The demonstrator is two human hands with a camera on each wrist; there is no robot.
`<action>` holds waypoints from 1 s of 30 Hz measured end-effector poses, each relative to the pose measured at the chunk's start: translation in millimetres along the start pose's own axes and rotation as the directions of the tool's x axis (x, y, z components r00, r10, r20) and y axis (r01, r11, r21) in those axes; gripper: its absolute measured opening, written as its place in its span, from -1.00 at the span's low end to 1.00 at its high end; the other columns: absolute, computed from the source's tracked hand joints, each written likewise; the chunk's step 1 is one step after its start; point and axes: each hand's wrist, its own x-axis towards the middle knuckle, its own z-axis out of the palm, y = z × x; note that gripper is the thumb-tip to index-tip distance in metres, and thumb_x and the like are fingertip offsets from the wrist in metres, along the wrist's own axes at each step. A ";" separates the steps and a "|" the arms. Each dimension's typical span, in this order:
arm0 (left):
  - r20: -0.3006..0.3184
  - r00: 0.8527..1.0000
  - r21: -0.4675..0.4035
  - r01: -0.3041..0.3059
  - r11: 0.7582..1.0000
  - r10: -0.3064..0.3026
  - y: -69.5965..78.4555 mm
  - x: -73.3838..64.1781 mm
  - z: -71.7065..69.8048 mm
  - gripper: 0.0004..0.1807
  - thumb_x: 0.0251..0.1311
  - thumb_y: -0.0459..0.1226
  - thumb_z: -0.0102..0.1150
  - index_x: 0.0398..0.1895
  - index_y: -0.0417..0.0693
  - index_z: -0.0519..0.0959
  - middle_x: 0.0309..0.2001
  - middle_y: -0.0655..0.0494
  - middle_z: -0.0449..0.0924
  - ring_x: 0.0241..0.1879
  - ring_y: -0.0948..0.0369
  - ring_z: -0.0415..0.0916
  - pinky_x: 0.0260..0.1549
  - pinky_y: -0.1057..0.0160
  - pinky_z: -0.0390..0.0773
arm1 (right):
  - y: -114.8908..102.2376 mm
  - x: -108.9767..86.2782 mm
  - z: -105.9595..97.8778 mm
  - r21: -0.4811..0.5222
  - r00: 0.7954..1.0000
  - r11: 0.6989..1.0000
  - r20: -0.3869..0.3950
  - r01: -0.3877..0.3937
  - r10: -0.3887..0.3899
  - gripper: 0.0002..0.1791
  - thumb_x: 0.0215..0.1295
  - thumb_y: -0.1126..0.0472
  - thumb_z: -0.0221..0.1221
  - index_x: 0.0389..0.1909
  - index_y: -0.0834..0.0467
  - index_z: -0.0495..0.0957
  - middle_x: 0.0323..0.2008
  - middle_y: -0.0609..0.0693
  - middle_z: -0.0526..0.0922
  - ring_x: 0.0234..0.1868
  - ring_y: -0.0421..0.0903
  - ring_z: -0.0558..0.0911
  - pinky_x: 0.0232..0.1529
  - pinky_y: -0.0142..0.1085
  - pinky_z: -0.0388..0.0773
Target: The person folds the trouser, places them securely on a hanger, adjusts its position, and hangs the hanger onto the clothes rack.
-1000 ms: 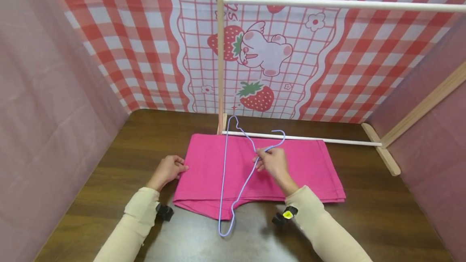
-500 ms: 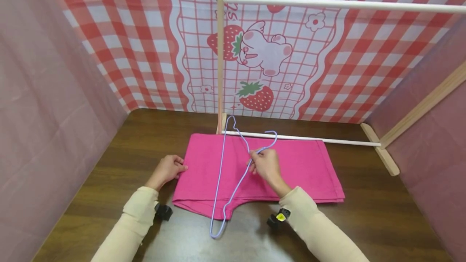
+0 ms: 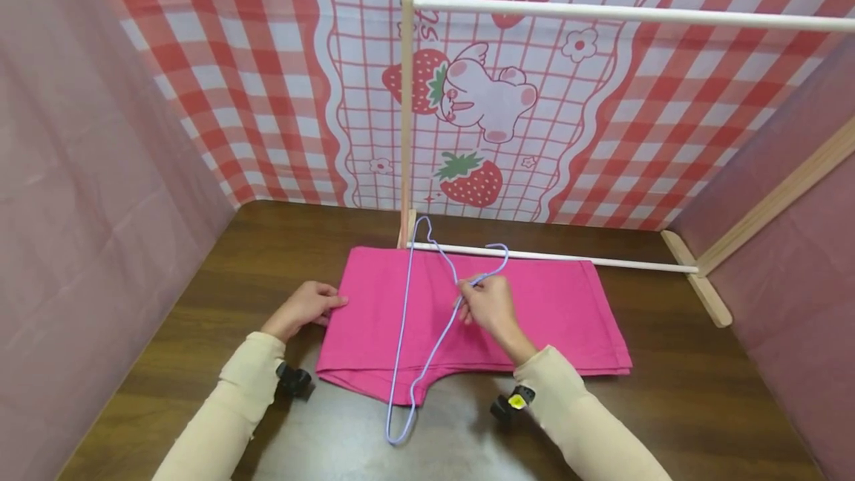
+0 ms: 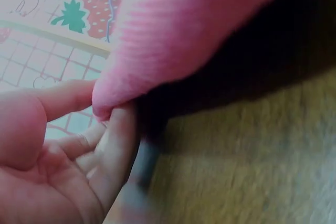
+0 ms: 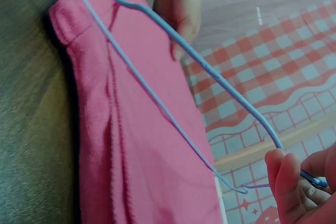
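Folded pink trousers [image 3: 548, 318] lie flat on the brown table, legs one over the other. At their left edge my left hand [image 3: 306, 309] pinches the cloth, thumb on top and fingers beneath; the left wrist view shows the pink edge [image 4: 134, 77] between them. My right hand [image 3: 490, 306] grips a thin lilac wire hanger [image 3: 403, 332] near the base of its hook. The hanger is held over the trousers, hook to the right, its long bar crossing above the cloth. In the right wrist view the hanger [image 5: 210, 72] runs diagonally up from my fingertips [image 5: 287, 174].
Behind the trousers stands a clothes rack with a white top rail [image 3: 634, 13], a wooden left post [image 3: 406, 117] and a low white bar [image 3: 621, 264]. A strawberry-print checked cloth [image 3: 267, 95] hangs at the back. Pink curtains [image 3: 100, 169] close both sides. The wooden table [image 3: 200, 303] extends around the trousers.
My right hand has shifted a little left with the hanger, whose lower end swung left too. My left hand stays at the trousers' left edge, slightly higher. The trousers lie as before.
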 end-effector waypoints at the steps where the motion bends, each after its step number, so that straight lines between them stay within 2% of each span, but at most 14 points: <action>1: 0.016 1.000 -0.024 0.001 1.000 0.000 -0.4 0.7 -0.8 -0.69 0.33 -0.30 0.12 -0.08 -0.46 0.52 -0.43 0.10 0.60 -0.45 0.32 0.56 -0.38 0.28 0.67 | 0.1 -0.7 0.1 -0.006 1.000 1.000 0.001 0.003 -0.003 -0.76 0.34 0.37 0.09 -0.25 0.53 0.60 -0.70 0.15 0.65 -0.86 -0.26 0.47 -0.73 -0.19 0.56; 4: 0.065 0.998 -0.106 -0.015 0.994 0.022 -2.2 2.0 -2.4 -0.70 0.35 -0.31 0.07 -0.06 -0.45 0.46 -0.43 0.15 0.60 -0.42 0.32 0.58 -0.35 0.29 0.67 | 0.3 -2.9 1.0 -0.023 1.000 0.999 0.016 0.022 -0.022 -0.76 0.34 0.37 0.09 -0.25 0.53 0.60 -0.69 0.19 0.66 -0.86 -0.26 0.47 -0.68 -0.08 0.58; 8: 0.089 0.993 -0.223 -0.057 0.973 0.079 -1.2 3.7 -1.8 -0.75 0.35 -0.34 0.04 -0.05 -0.40 0.41 -0.40 0.20 0.59 -0.37 0.33 0.59 -0.32 0.29 0.66 | 0.2 -5.1 2.2 -0.031 0.999 0.999 0.027 0.041 -0.041 -0.77 0.33 0.39 0.09 -0.26 0.52 0.60 -0.66 0.23 0.66 -0.86 -0.28 0.46 -0.67 -0.03 0.58; 12: 0.073 0.987 -0.296 -0.116 0.948 0.144 8.0 1.3 5.1 -0.80 0.34 -0.36 0.05 -0.10 -0.35 0.41 -0.40 0.23 0.58 -0.38 0.35 0.60 -0.32 0.30 0.66 | 1.7 -6.2 2.7 -0.046 0.999 0.998 0.026 0.044 -0.043 -0.78 0.33 0.38 0.09 -0.28 0.51 0.61 -0.67 0.22 0.66 -0.87 -0.29 0.45 -0.72 -0.14 0.56; 14: 0.055 0.986 -0.327 -0.132 0.936 0.158 14.6 -1.0 10.4 -0.81 0.33 -0.37 0.06 -0.11 -0.36 0.41 -0.41 0.23 0.57 -0.40 0.36 0.59 -0.34 0.31 0.65 | 2.0 -6.8 2.9 -0.049 0.999 0.998 0.024 0.047 -0.046 -0.78 0.33 0.38 0.09 -0.30 0.51 0.61 -0.68 0.21 0.65 -0.87 -0.29 0.45 -0.73 -0.17 0.56; 17: 0.036 0.984 -0.363 -0.148 0.920 0.172 24.5 -3.4 20.0 -0.76 0.32 -0.39 0.06 -0.07 -0.43 0.40 -0.42 0.23 0.57 -0.42 0.36 0.59 -0.38 0.33 0.65 | 0.4 -8.9 3.6 -0.047 0.998 0.997 0.023 0.056 -0.055 -0.78 0.33 0.38 0.08 -0.30 0.50 0.61 -0.68 0.21 0.65 -0.87 -0.28 0.46 -0.70 -0.08 0.58; 22: 0.046 0.982 -0.430 -0.147 0.891 0.184 34.5 -2.8 37.1 -0.79 0.31 -0.42 0.04 -0.07 -0.42 0.40 -0.44 0.22 0.58 -0.45 0.37 0.57 -0.42 0.34 0.64 | -3.2 -11.9 4.9 -0.035 0.998 0.998 0.024 0.057 -0.057 -0.78 0.33 0.38 0.08 -0.28 0.51 0.60 -0.67 0.23 0.66 -0.86 -0.27 0.46 -0.63 0.05 0.58; 28: 0.077 0.982 -0.507 -0.111 0.855 0.173 37.2 2.3 55.6 -0.94 0.32 -0.44 0.01 -0.18 -0.24 0.43 -0.44 0.22 0.57 -0.44 0.36 0.55 -0.40 0.34 0.63 | -4.2 -11.7 4.4 -0.037 0.998 0.997 0.023 0.065 -0.065 -0.78 0.32 0.39 0.08 -0.28 0.51 0.59 -0.67 0.23 0.65 -0.85 -0.27 0.46 -0.68 -0.04 0.58; 30: 0.076 0.982 -0.511 -0.113 0.852 0.176 36.6 5.3 62.9 -0.94 0.31 -0.44 0.01 -0.19 -0.23 0.43 -0.44 0.22 0.57 -0.44 0.35 0.56 -0.40 0.34 0.63 | -4.6 -11.6 3.8 -0.039 0.997 0.997 0.022 0.069 -0.068 -0.78 0.32 0.39 0.08 -0.28 0.51 0.60 -0.67 0.23 0.65 -0.85 -0.28 0.46 -0.68 -0.04 0.58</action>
